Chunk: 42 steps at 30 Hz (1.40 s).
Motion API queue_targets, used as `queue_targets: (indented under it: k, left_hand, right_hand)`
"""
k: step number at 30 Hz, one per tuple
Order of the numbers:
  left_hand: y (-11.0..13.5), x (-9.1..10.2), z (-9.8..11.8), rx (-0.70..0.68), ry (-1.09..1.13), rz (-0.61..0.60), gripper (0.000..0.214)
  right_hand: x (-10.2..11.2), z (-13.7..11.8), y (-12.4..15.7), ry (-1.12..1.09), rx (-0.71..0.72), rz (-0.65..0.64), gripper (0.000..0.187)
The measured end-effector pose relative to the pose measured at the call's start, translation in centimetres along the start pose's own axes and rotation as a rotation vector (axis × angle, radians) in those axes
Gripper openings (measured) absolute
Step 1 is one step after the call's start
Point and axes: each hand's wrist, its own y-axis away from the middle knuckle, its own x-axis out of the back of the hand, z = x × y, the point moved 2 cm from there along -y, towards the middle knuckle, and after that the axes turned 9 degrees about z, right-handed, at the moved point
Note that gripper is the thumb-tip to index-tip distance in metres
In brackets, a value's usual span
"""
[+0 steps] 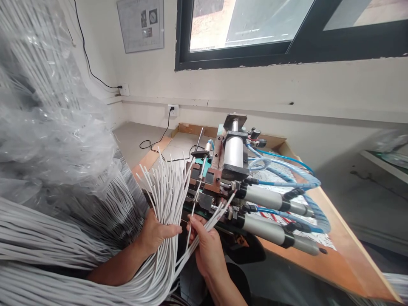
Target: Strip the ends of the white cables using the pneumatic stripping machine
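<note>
A thick bundle of white cables fans upward at the centre, its loose ends spread at the top. My left hand is closed around it, the thumb lying across the front. To the right, my right hand pinches one cable near its end and has a few more cables between thumb and palm, pointing up to the right. The pinched cable runs up to the jaws of a pneumatic machine. Whether its tip is inside the jaws I cannot tell.
Silver air cylinders and blue air hoses extend to the right of the machine. It sits on a wooden-edged table. More white cables and plastic wrapping fill the left side. A window is above.
</note>
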Motion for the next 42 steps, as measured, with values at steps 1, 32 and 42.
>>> queue_targets:
  k: [1,32,42]
  left_hand:
    - [0.2,-0.1,0.1,-0.018,0.0,-0.024,0.034]
    - [0.5,0.6,-1.4,0.108,0.122,0.039,0.03]
    - [0.2,0.6,-1.4,0.018,0.031,0.033,0.04]
  right_hand:
    - [-0.2,-0.1,-0.1,0.0,-0.014,-0.035,0.022]
    - [1.8,0.8,1.9,0.075,-0.038,0.021,0.029]
    - [5.1,6.0,-0.9,0.691,0.226,-0.017,0.025]
